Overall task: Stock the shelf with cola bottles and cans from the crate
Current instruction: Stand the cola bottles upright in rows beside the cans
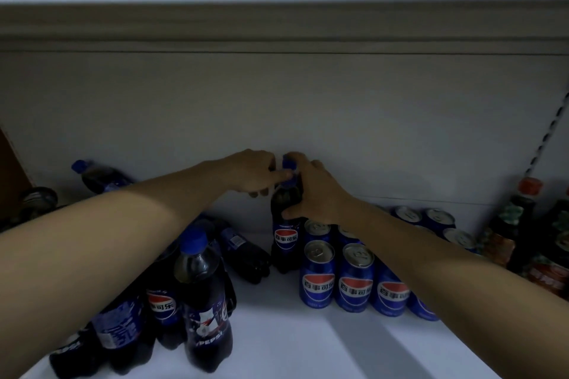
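Both hands (pixel 278 184) hold one bottle (pixel 286 224) standing straight up near the shelf's (pixel 277 348) back edge, left on the cap, right round the neck.

White shelf (pixel 308 348): upright cola bottles (pixel 204 301) at left, blue cans (pixel 354 280) in rows at right.

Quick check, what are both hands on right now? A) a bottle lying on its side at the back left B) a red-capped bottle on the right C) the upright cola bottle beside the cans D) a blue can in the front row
C: the right hand wraps the neck of the upright cola bottle and the left hand touches its cap, just left of the blue cans.
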